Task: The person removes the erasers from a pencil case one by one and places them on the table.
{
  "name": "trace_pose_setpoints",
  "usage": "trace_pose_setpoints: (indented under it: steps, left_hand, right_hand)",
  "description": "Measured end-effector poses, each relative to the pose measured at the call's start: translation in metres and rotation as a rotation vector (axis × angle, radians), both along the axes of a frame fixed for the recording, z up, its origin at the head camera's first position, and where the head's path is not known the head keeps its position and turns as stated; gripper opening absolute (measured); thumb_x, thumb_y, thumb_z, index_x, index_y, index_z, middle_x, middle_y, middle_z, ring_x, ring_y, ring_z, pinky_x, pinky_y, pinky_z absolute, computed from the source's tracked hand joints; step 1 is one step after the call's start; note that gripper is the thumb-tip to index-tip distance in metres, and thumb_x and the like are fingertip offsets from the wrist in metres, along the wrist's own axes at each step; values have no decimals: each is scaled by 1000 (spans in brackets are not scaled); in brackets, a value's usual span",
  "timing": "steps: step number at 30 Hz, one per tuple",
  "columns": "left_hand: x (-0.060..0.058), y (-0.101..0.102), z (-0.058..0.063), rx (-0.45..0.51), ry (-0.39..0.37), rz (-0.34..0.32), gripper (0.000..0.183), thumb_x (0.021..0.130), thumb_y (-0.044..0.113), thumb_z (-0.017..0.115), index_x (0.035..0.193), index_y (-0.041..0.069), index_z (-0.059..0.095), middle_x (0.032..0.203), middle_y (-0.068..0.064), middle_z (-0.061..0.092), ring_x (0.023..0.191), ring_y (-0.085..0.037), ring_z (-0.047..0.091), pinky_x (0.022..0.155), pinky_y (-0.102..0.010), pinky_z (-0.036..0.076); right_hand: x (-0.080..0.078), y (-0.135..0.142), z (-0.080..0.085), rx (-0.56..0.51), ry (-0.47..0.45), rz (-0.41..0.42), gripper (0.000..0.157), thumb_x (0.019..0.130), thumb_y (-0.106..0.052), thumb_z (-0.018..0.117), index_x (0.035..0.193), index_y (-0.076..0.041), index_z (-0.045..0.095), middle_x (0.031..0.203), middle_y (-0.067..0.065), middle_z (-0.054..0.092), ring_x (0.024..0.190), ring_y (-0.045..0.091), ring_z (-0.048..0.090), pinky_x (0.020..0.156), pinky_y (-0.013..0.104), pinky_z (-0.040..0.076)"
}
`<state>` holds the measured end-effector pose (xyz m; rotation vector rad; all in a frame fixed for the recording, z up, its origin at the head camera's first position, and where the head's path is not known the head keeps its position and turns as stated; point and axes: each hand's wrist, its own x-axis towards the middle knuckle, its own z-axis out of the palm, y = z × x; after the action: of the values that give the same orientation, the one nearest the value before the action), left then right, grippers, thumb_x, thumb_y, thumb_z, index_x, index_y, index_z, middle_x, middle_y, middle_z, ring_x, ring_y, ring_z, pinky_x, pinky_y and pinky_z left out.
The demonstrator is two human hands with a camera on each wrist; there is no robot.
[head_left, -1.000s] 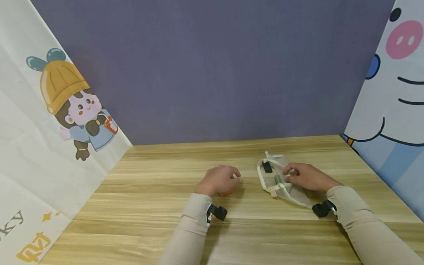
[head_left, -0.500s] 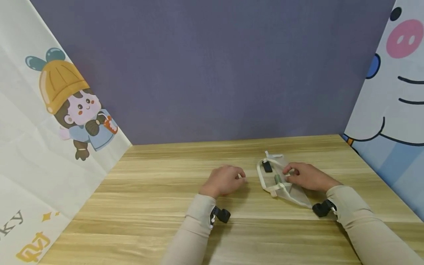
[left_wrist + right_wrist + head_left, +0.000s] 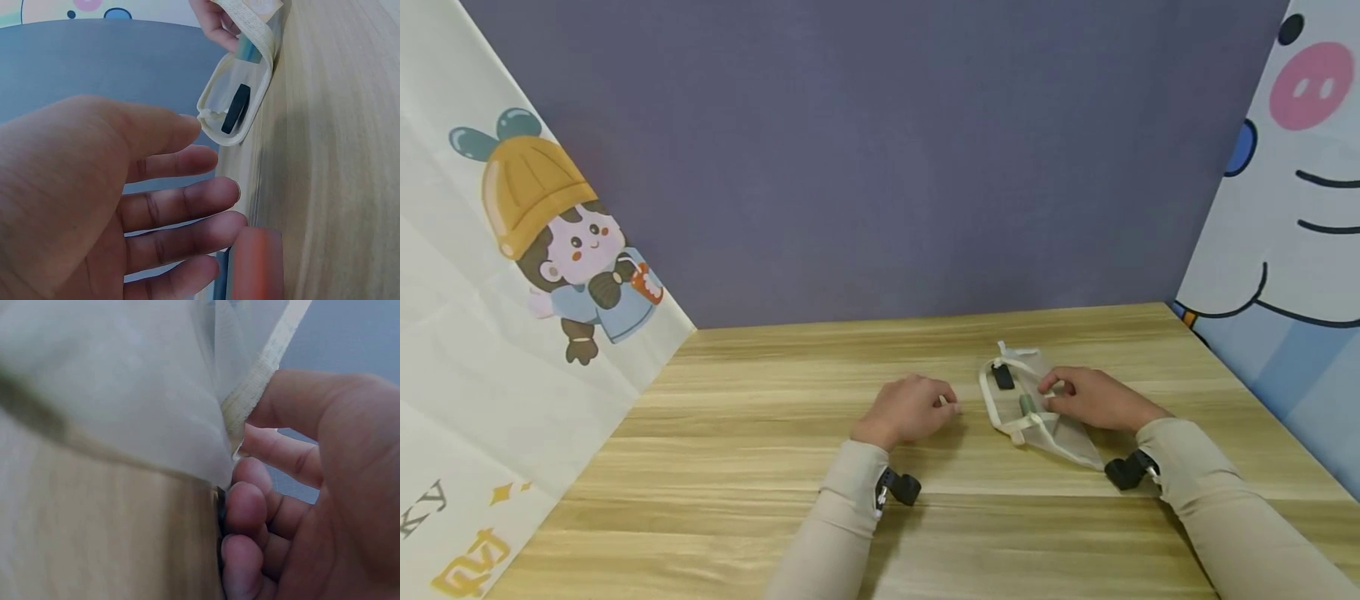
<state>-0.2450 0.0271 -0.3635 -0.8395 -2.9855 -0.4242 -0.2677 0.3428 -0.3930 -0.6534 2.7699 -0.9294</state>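
Note:
A whitish see-through pouch [image 3: 1078, 446] with a cream zipper edge lies on the table, its mouth facing left. My right hand [image 3: 1093, 400] pinches the zipper edge [image 3: 250, 394] on the pouch's right side, the other fingers curled beneath. Inside the mouth are a small black oblong piece [image 3: 236, 109] and a green item [image 3: 1027, 406]. My left hand [image 3: 910, 408] hovers just left of the pouch, fingers loosely bent, holding nothing. In the left wrist view an orange-red object [image 3: 257, 262] lies by its ring and little fingers; whether they touch it, I cannot tell. The head view hides that object.
The wood-grain table [image 3: 737, 467] ends at a grey-purple backdrop [image 3: 880, 167]. White cartoon-printed sheets hang on both sides, one at left [image 3: 445, 333] and one at right [image 3: 1300, 267]. Both wrists wear a black camera, the left one [image 3: 904, 489] above the tabletop.
My left hand has shifted slightly right, toward the pouch, and the orange-red object beneath it is now covered in the head view. The right hand and pouch have stayed in place.

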Motion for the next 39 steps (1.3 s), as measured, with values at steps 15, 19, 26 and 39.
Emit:
trace_pose_setpoints:
  steps: [15, 19, 26, 39]
  left_hand:
    - [-3, 7, -4, 2, 17, -33, 22, 100, 39, 61, 112, 28, 76, 95, 16, 70, 83, -1, 60, 72, -28, 50]
    - [-4, 12, -4, -3, 37, -45, 22, 101, 39, 59, 111, 28, 76, 95, 16, 69, 84, -1, 60, 74, -28, 50]
    - [-3, 26, -4, 7, 6, -70, 22, 102, 38, 57, 110, 28, 75, 91, 17, 67, 76, 1, 57, 69, -26, 48]
    - [-1, 44, -6, -50, 77, -96, 25, 103, 36, 55, 116, 29, 74, 107, 14, 60, 85, -1, 54, 67, -22, 45]
  right_hand:
    - [0, 1, 3, -1, 3, -8, 24, 98, -25, 65, 117, -9, 65, 81, 3, 53, 67, 18, 45, 60, 33, 37]
    - [0, 1, 2, -5, 2, -11, 25, 98, -25, 65, 117, -9, 65, 82, 3, 53, 67, 18, 45, 61, 33, 38]
    - [2, -2, 1, -21, -6, 5, 26, 98, -25, 66, 118, -8, 64, 82, 3, 54, 68, 18, 45, 61, 34, 38]
    - [1, -3, 1, -29, -23, -13, 25, 98, -24, 66, 118, -9, 65, 83, 3, 55, 68, 18, 47, 61, 35, 39]
